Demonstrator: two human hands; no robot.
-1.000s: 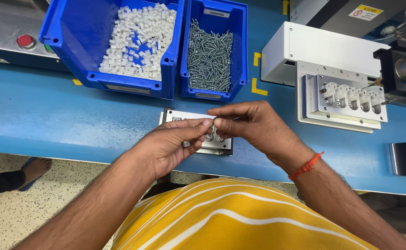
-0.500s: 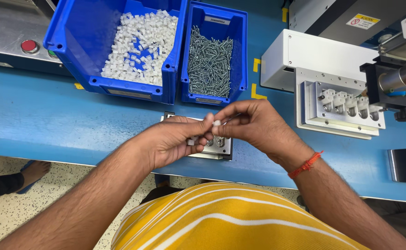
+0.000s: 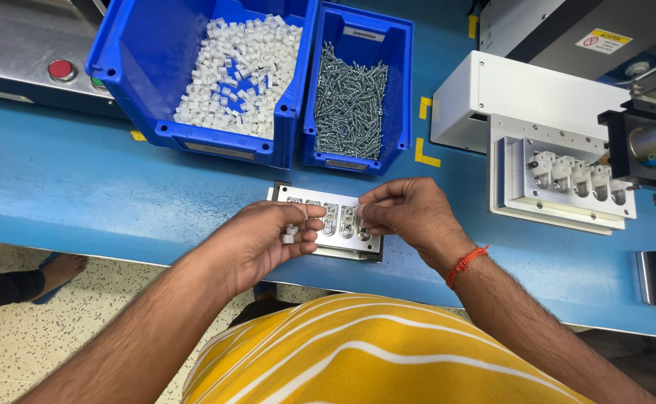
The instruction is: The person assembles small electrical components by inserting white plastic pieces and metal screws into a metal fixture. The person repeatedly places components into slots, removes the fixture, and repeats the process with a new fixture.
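**Both hands over the small metal fixture, white pieces in the left**

At the near edge of the blue bench (image 3: 81, 187), just past the yellow striped shirt (image 3: 358, 352), sits a small metal fixture plate (image 3: 343, 228) w/ a row of pockets; 4 show between the hands, others may be covered. It lies flat & square to the person, prob. so both hands reach it from either side. The left hand (image 3: 264, 239) is curled nearly closed: thumb & forefinger pinch something tiny over the plate, lower fingers cup at least 1 small white plastic piece (image 3: 288, 239); can't tell how many more are in the palm. The right hand (image 3: 406, 213), red thread at the wrist, has fingertips pinched together at the plate's right part; what it grips, if anything, is too small to tell.

Farther back, 2 blue bins stand side by side within arm's reach: the wide bin (image 3: 118, 67) holds a heap of white pieces, the narrow bin (image 3: 401, 82) a heap of screws (image 3: 350, 105), both too many to count. To the right, a white machine (image 3: 537, 90) carries a bigger fixture (image 3: 575, 176) w/ 5 parts in a row. Far left, 1 red button (image 3: 61, 69).
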